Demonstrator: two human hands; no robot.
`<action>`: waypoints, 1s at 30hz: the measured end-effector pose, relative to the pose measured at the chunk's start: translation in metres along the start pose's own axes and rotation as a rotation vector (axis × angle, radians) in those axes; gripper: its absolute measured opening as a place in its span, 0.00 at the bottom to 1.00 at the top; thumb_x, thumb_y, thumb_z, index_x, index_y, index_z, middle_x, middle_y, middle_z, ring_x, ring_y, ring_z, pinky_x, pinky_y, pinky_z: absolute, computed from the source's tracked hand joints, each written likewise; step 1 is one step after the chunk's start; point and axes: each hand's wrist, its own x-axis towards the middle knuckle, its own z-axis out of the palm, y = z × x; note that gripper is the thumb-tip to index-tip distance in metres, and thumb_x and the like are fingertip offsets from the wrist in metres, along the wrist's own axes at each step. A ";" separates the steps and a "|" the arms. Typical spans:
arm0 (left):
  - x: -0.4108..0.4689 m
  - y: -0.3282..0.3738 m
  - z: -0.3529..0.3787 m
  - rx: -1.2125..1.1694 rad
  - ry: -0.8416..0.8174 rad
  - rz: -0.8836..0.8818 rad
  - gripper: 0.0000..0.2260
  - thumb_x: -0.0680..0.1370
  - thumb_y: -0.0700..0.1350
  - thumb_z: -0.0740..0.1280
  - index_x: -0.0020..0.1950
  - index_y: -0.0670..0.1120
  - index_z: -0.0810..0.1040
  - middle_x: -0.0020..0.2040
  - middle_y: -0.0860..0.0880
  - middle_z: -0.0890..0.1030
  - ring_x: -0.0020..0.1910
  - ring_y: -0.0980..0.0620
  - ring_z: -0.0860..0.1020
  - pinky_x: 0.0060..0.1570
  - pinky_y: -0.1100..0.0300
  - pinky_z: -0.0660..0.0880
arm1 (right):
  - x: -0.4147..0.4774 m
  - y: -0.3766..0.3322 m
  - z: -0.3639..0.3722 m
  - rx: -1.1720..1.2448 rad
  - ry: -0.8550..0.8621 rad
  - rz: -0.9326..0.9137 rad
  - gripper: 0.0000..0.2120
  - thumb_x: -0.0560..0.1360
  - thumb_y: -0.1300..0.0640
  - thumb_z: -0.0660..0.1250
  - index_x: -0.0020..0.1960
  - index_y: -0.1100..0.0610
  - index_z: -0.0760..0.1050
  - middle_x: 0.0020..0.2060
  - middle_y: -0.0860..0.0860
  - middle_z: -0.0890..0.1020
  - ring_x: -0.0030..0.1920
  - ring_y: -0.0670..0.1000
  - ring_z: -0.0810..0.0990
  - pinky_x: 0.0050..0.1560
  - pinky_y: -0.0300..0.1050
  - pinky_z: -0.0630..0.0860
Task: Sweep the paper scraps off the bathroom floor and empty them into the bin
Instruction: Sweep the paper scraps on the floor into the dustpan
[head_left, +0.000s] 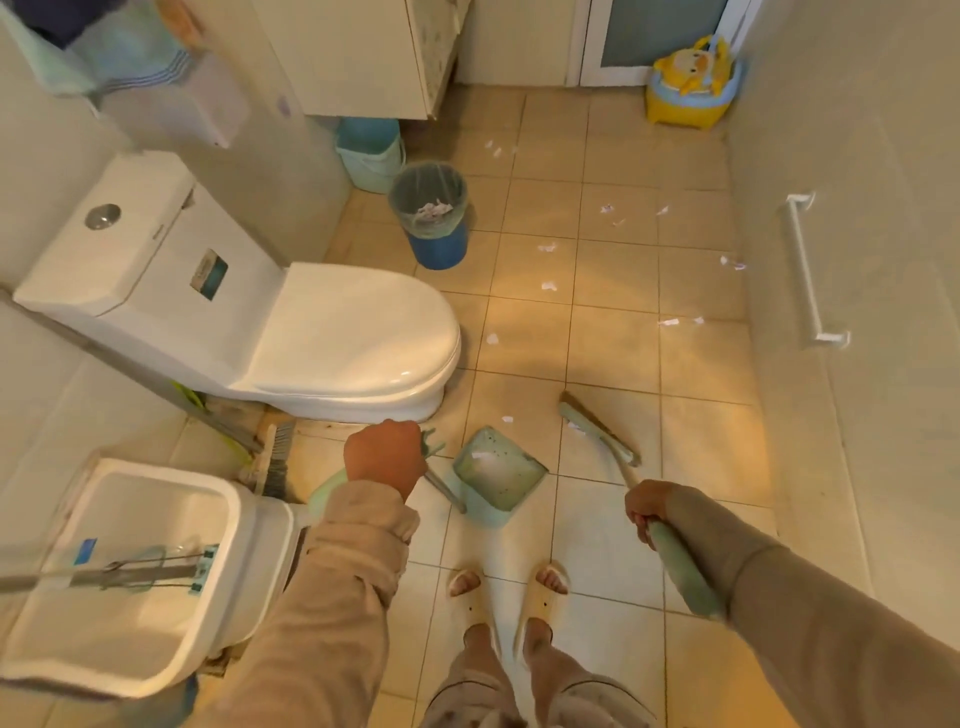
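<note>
My left hand (385, 457) is closed around the handle of a pale green dustpan (498, 468) that rests on the tiled floor in front of my feet, a scrap or two lying in it. My right hand (647, 506) grips the green handle of a broom (597, 434), whose head lies on the floor just right of the dustpan with one scrap against it. Several white paper scraps (548, 286) are scattered over the tiles further ahead. The blue bin (431, 213), lined with a clear bag and holding crumpled paper, stands beyond the toilet.
A white toilet (332, 332) fills the left middle; a mop bucket (140, 561) and a brush (278, 457) sit at near left. A teal bucket (371, 153) stands under a cabinet, a yellow potty (691, 88) at the far right, a grab rail (808, 275) on the right wall.
</note>
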 end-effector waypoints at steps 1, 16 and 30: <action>0.002 0.000 -0.001 0.005 0.000 0.002 0.10 0.78 0.47 0.65 0.57 0.46 0.79 0.55 0.46 0.82 0.55 0.46 0.80 0.51 0.57 0.75 | -0.002 0.000 0.009 -0.036 -0.050 0.047 0.07 0.72 0.68 0.54 0.38 0.67 0.68 0.28 0.56 0.70 0.26 0.51 0.69 0.29 0.41 0.69; -0.001 -0.011 -0.007 0.044 0.002 0.019 0.12 0.79 0.49 0.64 0.60 0.46 0.77 0.57 0.47 0.81 0.57 0.47 0.80 0.53 0.57 0.75 | -0.058 0.011 -0.012 -0.176 -0.228 0.002 0.15 0.77 0.67 0.55 0.32 0.58 0.63 0.12 0.50 0.67 0.13 0.45 0.67 0.19 0.30 0.63; -0.013 -0.046 0.010 -0.078 -0.049 -0.086 0.12 0.80 0.47 0.62 0.61 0.46 0.76 0.58 0.46 0.80 0.57 0.46 0.79 0.53 0.58 0.75 | -0.028 -0.067 0.030 -0.299 0.019 -0.180 0.13 0.77 0.67 0.53 0.34 0.61 0.63 0.28 0.54 0.68 0.26 0.49 0.68 0.26 0.38 0.67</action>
